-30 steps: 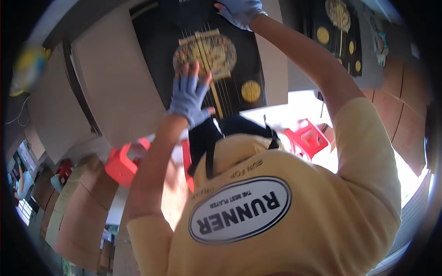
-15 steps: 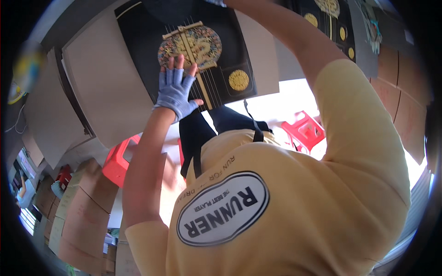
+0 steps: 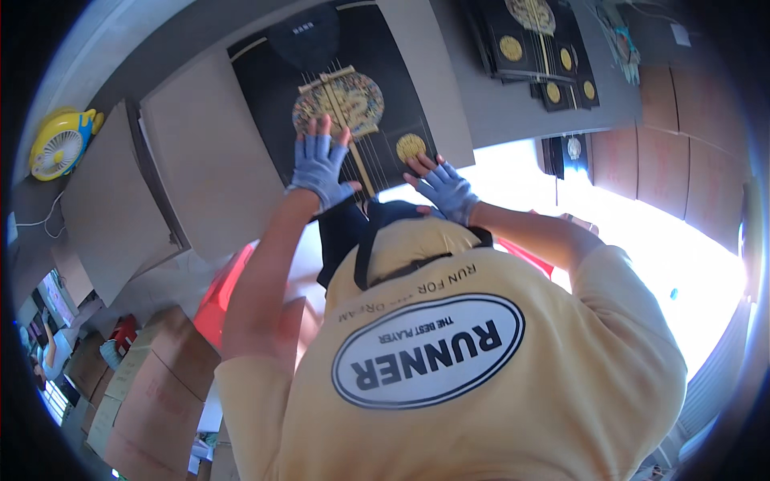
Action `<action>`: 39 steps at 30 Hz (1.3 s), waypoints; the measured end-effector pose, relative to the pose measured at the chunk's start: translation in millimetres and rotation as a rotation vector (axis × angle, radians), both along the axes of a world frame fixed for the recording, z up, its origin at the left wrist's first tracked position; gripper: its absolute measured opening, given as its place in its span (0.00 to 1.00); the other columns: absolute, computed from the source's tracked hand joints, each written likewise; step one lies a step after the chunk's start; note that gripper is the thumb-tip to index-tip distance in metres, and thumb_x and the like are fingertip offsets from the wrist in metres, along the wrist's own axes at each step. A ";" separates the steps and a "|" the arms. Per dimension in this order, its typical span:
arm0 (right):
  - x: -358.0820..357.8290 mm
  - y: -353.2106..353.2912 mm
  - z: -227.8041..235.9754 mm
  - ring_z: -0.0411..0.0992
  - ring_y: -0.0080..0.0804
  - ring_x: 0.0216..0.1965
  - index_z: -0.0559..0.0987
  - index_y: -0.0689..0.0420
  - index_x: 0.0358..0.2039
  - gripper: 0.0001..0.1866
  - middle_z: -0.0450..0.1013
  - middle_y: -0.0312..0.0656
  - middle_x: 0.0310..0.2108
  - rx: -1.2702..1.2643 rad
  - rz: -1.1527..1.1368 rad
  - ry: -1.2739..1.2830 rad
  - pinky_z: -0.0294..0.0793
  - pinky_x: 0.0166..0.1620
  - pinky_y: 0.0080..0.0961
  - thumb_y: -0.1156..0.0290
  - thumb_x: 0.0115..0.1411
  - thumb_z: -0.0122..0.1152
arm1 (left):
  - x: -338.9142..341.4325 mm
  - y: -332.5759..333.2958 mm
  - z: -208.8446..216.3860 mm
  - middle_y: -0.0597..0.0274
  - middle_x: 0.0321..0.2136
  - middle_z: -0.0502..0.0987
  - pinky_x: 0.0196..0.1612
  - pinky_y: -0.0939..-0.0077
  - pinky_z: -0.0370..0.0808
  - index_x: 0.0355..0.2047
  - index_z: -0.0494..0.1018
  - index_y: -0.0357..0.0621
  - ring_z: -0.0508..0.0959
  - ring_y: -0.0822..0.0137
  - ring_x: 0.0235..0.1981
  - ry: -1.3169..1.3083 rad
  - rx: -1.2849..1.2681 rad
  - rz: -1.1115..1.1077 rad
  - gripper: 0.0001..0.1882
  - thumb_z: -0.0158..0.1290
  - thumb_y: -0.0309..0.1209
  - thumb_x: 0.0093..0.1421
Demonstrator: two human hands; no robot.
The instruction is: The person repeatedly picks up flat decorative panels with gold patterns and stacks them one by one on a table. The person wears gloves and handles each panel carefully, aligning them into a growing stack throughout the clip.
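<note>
A black panel (image 3: 265,96) with a round multicoloured dragon design, gold bars and thin lines lies flat on a grey-brown board (image 3: 437,88). My left hand (image 3: 318,172), in a blue-grey fingerless glove, rests on the panel just below the dragon design with its fingers spread. At the panel's near right corner, beside a small gold medallion (image 3: 410,147), lies my right hand (image 3: 445,191) in a matching glove. Its fingers are stretched out, with the tips at the panel's edge. Neither hand grips anything.
Similar black panels (image 3: 521,68) lie stacked on the grey table to the right. More grey-brown boards (image 3: 200,152) are at the left, near a yellow fan (image 3: 62,148). Cardboard boxes (image 3: 152,393) stand lower left and others (image 3: 666,160) at right. A red stool (image 3: 220,301) is below the table.
My right hand has come back from the panel's far edge to its near right corner. The left hand stays on the panel, fingers spread. The view has shifted slightly.
</note>
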State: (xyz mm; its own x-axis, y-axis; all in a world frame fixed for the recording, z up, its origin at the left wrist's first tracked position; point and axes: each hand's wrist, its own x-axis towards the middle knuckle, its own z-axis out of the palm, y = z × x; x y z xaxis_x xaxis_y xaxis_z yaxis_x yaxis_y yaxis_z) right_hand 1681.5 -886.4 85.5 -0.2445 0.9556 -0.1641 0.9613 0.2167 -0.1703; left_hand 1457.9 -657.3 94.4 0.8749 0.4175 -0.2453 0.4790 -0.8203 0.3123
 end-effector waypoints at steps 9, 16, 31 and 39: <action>85.7 283.5 -15.8 0.40 0.40 0.72 0.51 0.41 0.70 0.35 0.44 0.42 0.71 0.219 -0.116 -0.263 0.40 0.70 0.44 0.41 0.66 0.36 | 0.9 -3.8 4.5 0.44 0.70 0.31 0.68 0.41 0.36 0.71 0.41 0.57 0.32 0.40 0.70 -0.002 -0.132 0.050 0.60 0.63 0.59 0.44; 120.5 438.4 5.6 0.74 0.44 0.47 0.77 0.48 0.50 0.22 0.76 0.46 0.44 -0.067 -0.198 -0.052 0.71 0.51 0.38 0.50 0.64 0.44 | -2.1 -7.2 4.7 0.45 0.70 0.34 0.68 0.41 0.38 0.70 0.46 0.57 0.35 0.41 0.71 -0.052 -0.220 0.111 0.59 0.65 0.57 0.42; 102.8 234.4 5.6 0.71 0.54 0.45 0.74 0.55 0.40 0.12 0.72 0.49 0.42 0.313 -0.980 0.317 0.72 0.47 0.48 0.63 0.61 0.52 | 2.3 -4.5 4.1 0.40 0.70 0.28 0.68 0.41 0.32 0.71 0.39 0.54 0.29 0.38 0.70 0.120 -0.081 0.043 0.62 0.60 0.63 0.45; 2.4 57.9 11.2 0.67 0.57 0.56 0.68 0.60 0.57 0.29 0.71 0.59 0.52 0.143 -1.205 0.662 0.67 0.57 0.39 0.67 0.56 0.62 | 3.2 -23.1 -3.2 0.41 0.70 0.32 0.68 0.41 0.37 0.70 0.43 0.54 0.34 0.40 0.70 0.104 -0.012 -0.241 0.56 0.58 0.59 0.49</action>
State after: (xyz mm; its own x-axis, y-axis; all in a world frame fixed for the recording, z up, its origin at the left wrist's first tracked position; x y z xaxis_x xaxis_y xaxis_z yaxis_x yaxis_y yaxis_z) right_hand 1684.0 -828.5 96.7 0.7435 0.6292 -0.2264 0.3155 -0.6286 -0.7109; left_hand 1461.2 -680.3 91.1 0.9184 0.1966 -0.3433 0.3005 -0.9111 0.2822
